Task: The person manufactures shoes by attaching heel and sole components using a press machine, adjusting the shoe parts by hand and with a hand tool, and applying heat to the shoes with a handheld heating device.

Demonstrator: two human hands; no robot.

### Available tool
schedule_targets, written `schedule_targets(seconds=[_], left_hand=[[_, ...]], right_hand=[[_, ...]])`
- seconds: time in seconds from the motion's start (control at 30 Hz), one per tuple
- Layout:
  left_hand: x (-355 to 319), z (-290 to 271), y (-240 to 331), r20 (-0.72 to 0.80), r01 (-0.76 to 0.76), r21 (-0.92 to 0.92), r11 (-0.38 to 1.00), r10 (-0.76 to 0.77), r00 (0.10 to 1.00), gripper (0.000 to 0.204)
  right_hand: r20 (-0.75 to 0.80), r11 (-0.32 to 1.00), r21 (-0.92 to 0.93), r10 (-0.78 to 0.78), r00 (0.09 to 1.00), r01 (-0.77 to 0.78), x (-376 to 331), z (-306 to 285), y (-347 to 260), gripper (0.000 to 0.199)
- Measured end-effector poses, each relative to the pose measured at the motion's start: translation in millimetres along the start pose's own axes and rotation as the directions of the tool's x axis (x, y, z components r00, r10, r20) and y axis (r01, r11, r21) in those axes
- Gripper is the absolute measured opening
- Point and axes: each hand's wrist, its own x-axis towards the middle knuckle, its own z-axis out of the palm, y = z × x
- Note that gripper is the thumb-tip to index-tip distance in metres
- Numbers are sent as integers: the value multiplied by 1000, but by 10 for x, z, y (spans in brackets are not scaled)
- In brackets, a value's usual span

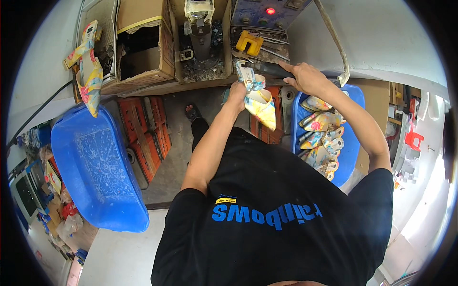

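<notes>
My left hand (235, 98) is closed round a pointed shoe (260, 106) with a yellow, blue and pink floral pattern. The shoe's toe points down toward me, and its strap end lies near the bench edge. Close by on the right, my right hand (309, 79) is closed on a long dark tool (273, 69), whose tip reaches the strap end of the shoe. The kind of tool cannot be made out. Part of it is hidden behind my fingers.
A blue tub (355, 128) at right holds several similar shoes (320, 121). Another blue tub (102, 162) stands at left, below a pair of floral shoes (90, 71). Along the bench are a torn cardboard box (145, 62), a machine post (201, 38), a yellow block (249, 43) and a control box (260, 14) with a red light.
</notes>
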Motion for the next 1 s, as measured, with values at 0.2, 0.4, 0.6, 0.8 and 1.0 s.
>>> schedule_targets(seconds=[0.2,0.4,0.6,0.8,1.0], left_hand=[[-6,5,18,-27,-9,28,1000,10,1000,29],[117,-84,-66,17,-32,21,999,31,999,28],[127,-77,-51,24,-4,33,999,3,1000,29],[196,-138,-93,-27,1,6,1000,-1,1000,30],[273,-221,-124,10,4,18,1000,-5,1000,29]], right_hand=[[-13,1000,-30,-5,1000,4,-11,71,-4,59],[-109,993,-78,-92,990,83,-76,246,129,62],[16,999,22,-49,999,48,-41,190,157,64],[-38,995,-21,-102,994,102,-56,274,254,64],[-57,992,-26,-126,990,125,-41,293,261,64]])
